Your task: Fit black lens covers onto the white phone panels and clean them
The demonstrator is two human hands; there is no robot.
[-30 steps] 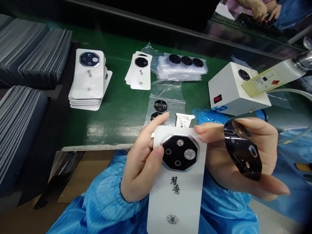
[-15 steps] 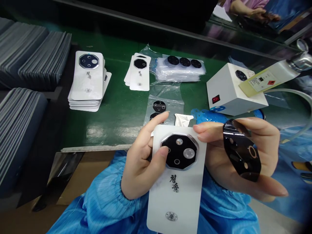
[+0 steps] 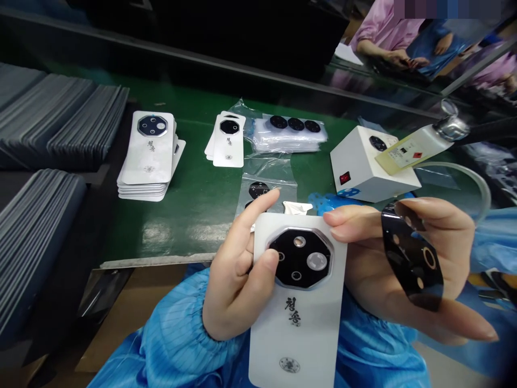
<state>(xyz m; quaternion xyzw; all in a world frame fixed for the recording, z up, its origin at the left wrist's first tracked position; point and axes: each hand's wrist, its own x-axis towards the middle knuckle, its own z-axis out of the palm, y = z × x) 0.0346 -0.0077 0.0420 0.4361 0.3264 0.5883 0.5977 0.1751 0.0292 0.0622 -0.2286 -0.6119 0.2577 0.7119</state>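
A white phone back cover (image 3: 297,328), printed with black characters and a round emblem, is tilted up in front of me. Its black octagonal camera plate (image 3: 299,258) carries several lens rings. My left hand (image 3: 238,275) grips the cover's left edge, with the thumb on the camera plate's left side and the index finger raised. A loose, glossy black octagonal camera film (image 3: 412,258) with round holes is in my right hand (image 3: 404,285), curved between fingers and thumb. A fingertip of that hand touches the cover's top right corner.
White covers (image 3: 149,167) lie stacked on the green bench, beside a smaller stack (image 3: 229,145). Bagged black plates (image 3: 288,132) lie behind. A white box (image 3: 369,167) with a red switch supports a pump bottle (image 3: 420,143). Dark panels (image 3: 52,118) stand in rows left; co-workers are beyond.
The camera view has shifted, so the bench items appear lower and the box farther left. Both hands keep nearly the same hold, with the cover and film slightly lower and to the right.
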